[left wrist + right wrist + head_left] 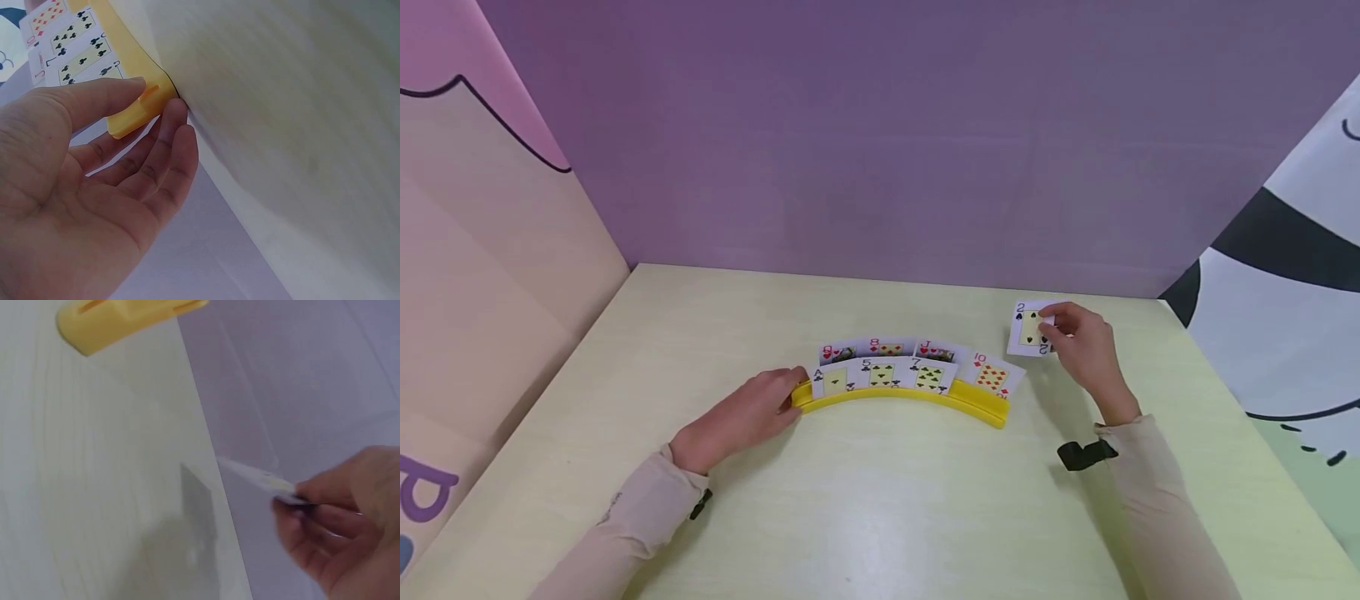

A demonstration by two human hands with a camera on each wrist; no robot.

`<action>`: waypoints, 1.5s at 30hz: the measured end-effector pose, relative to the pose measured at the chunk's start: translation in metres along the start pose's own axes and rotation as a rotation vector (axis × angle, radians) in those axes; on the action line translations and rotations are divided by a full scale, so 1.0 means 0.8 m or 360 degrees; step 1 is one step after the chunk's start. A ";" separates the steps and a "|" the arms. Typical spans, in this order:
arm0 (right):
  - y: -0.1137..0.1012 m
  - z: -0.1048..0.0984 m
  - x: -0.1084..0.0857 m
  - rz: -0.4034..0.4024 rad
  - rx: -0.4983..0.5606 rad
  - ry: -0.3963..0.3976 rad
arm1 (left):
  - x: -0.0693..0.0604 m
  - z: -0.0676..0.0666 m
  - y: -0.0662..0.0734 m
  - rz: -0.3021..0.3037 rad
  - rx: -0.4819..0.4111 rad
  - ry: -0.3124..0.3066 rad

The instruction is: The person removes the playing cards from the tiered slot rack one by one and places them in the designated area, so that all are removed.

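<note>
A curved yellow card holder (895, 393) stands on the table with playing cards in it. My left hand (748, 412) grips its left end, thumb (115, 94) on the near face and fingers behind. In the front row are the ace of clubs (834, 381), five of clubs (882, 374) and seven of clubs (931, 377). Behind them show a red queen (837, 352), the eight of diamonds (891, 346) and a red jack (940, 350). The ten of diamonds (992, 377) leans at the right. My right hand (1086, 350) pinches a two of spades (1028, 329) above the table, beyond the holder's right end.
The pale wooden table (880, 517) reaches back to a purple wall (880, 167). Printed panels stand on the left (490, 217) and right (1292, 275). In the right wrist view, the shadow of hand and card falls on the tabletop.
</note>
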State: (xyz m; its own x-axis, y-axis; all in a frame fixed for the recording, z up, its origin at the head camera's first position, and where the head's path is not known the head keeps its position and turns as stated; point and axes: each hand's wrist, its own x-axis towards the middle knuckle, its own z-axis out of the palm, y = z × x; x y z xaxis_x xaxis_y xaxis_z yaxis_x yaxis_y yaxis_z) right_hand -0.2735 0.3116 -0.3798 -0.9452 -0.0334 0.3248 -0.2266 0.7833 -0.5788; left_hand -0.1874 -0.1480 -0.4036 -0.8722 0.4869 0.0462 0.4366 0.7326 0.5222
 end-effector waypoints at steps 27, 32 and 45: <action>0.029 0.033 0.004 -0.0120 -0.0320 -0.0549 | -0.001 0.001 0.004 -0.0026 0.0005 -0.0004; 0.029 0.030 -0.001 -0.0087 -0.0369 -0.0535 | 0.002 0.002 0.005 0.0032 -0.0004 0.0009; 0.014 0.036 0.000 -0.0089 -0.0463 -0.0553 | -0.001 0.000 0.003 -0.0030 0.0003 0.0001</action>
State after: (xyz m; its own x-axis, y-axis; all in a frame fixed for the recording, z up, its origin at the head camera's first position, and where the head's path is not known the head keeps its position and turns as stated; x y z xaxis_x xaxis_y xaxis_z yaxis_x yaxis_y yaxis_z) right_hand -0.2827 0.3027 -0.4078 -0.9674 -0.2482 0.0509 -0.2513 0.9144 -0.3174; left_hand -0.1855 -0.1462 -0.4025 -0.8805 0.4725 0.0370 0.4204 0.7427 0.5213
